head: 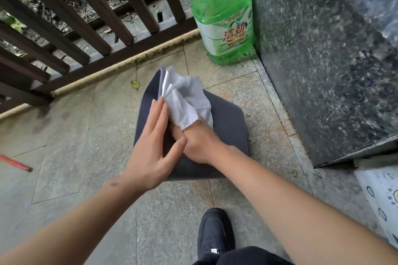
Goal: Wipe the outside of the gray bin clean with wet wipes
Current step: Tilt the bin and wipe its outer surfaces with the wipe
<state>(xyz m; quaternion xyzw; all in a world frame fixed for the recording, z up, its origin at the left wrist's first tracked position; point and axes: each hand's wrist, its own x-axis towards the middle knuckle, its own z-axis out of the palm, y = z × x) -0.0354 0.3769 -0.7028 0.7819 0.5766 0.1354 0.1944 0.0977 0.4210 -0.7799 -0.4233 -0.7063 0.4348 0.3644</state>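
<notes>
The gray bin stands on the stone floor in the middle of the head view, seen from above. A crumpled white wet wipe lies over its far top edge. My right hand rests on the bin's top with its fingers closed on the wipe's lower end. My left hand lies flat against the bin's left side, fingers straight and together, thumb crossing toward the right hand. The bin's left wall is mostly hidden behind my left hand.
A green detergent jug stands in the far corner beside a dark granite wall. A brown railing runs along the left. A red stick lies on the floor at left, a printed white bag at right, my black shoe below.
</notes>
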